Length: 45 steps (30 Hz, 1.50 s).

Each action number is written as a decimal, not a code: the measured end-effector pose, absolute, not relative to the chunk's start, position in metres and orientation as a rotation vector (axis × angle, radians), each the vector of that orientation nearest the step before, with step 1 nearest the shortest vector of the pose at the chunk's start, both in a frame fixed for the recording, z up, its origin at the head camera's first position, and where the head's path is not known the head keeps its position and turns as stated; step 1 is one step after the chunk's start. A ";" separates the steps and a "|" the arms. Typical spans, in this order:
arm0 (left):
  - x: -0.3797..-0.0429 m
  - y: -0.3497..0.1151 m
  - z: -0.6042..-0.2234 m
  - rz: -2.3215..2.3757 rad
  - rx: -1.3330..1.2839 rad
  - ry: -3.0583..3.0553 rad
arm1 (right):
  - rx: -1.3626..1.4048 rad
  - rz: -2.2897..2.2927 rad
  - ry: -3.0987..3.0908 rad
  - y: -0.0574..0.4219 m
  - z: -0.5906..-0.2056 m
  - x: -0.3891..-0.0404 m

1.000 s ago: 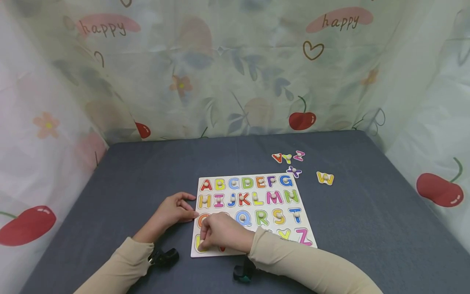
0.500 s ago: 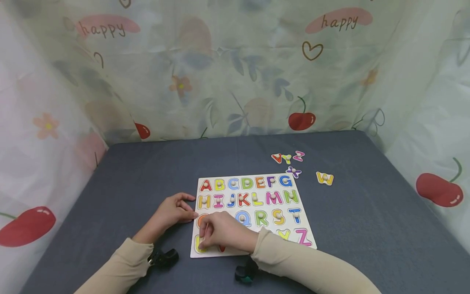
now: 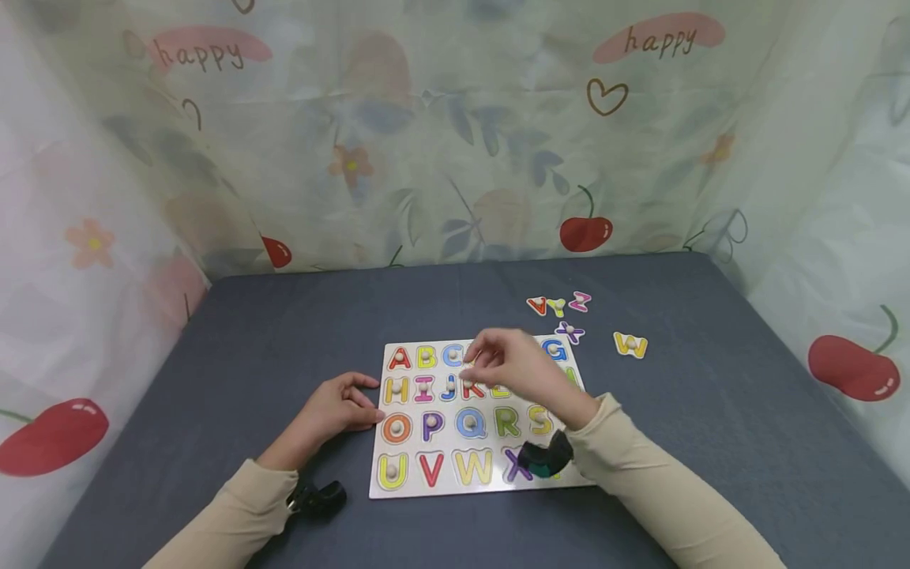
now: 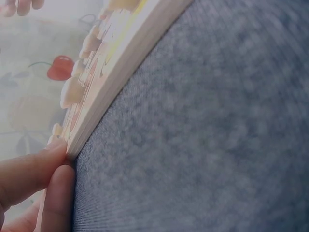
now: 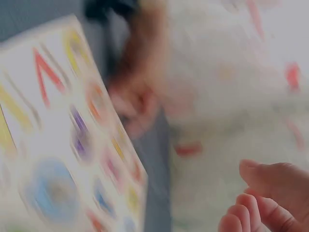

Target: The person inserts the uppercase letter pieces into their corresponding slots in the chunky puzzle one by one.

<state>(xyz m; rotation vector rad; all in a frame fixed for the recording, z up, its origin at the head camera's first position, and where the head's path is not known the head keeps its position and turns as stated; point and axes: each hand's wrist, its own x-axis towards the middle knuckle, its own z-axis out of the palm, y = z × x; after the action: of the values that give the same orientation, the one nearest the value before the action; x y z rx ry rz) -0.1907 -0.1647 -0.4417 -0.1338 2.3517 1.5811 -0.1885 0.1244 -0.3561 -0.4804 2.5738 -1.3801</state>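
Note:
A white alphabet puzzle board [image 3: 444,453] lies on the table, with knobbed letters seated from A through the yellow U [image 3: 392,472]. Bare recesses for V [image 3: 430,470] and W [image 3: 472,468] show in the bottom row. My left hand [image 3: 334,408] rests at the board's left edge; in the left wrist view its fingertips [image 4: 57,150] touch the corner of that edge. Above the board's upper middle hovers my right hand [image 3: 515,367], fingers loosely bent and holding nothing. It covers several top-row letters. In the right wrist view its thumb [image 5: 275,176] lies beside the bent fingers.
Loose knobbed letters lie beyond the board: a red V [image 3: 536,306], a yellow Y [image 3: 557,307], a pink Z [image 3: 579,301] and a purple X [image 3: 569,332] at the top right corner. A yellow W [image 3: 630,345] lies farther right. Patterned curtains [image 3: 426,158] enclose the dark table [image 3: 284,332].
My right hand has let go of the yellow U at the lower left and moved up and right over the board. The left hand has stayed at the edge.

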 end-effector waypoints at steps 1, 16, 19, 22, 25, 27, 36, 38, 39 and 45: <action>-0.191 -0.165 -0.442 1.577 -0.130 2.354 | -0.446 -1.406 2.587 0.134 -0.353 -0.195; -0.191 -0.165 -0.441 1.585 -0.113 2.354 | -0.144 -1.617 2.665 0.231 -0.369 -0.290; -0.191 -0.165 -0.442 1.597 -0.111 2.346 | -0.101 -1.627 2.651 0.233 -0.380 -0.300; -0.192 -0.165 -0.443 1.600 -0.110 2.343 | -0.066 -1.563 2.651 0.234 -0.390 -0.309; -0.192 -0.165 -0.442 1.598 -0.106 2.340 | -0.020 -1.478 2.662 0.234 -0.398 -0.316; -0.192 -0.165 -0.440 1.604 -0.101 2.332 | 0.000 -1.423 2.679 0.235 -0.403 -0.320; -0.191 -0.165 -0.440 1.605 -0.097 2.327 | 0.024 -1.262 2.716 0.239 -0.416 -0.336; -0.191 -0.165 -0.440 1.608 -0.098 2.325 | 0.021 -1.250 2.717 0.238 -0.417 -0.338; -0.191 -0.165 -0.441 1.611 -0.099 2.323 | 0.021 -1.246 2.717 0.238 -0.418 -0.338; -0.192 -0.167 -0.441 1.616 -0.106 2.319 | 0.025 -1.193 2.741 0.235 -0.417 -0.342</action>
<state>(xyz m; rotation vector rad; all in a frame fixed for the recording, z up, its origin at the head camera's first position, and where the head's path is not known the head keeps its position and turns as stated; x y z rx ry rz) -0.1922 -0.1665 -0.4411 -0.1058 2.3193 1.6164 -0.3418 0.2348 -0.4174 0.0250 2.7414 -1.1934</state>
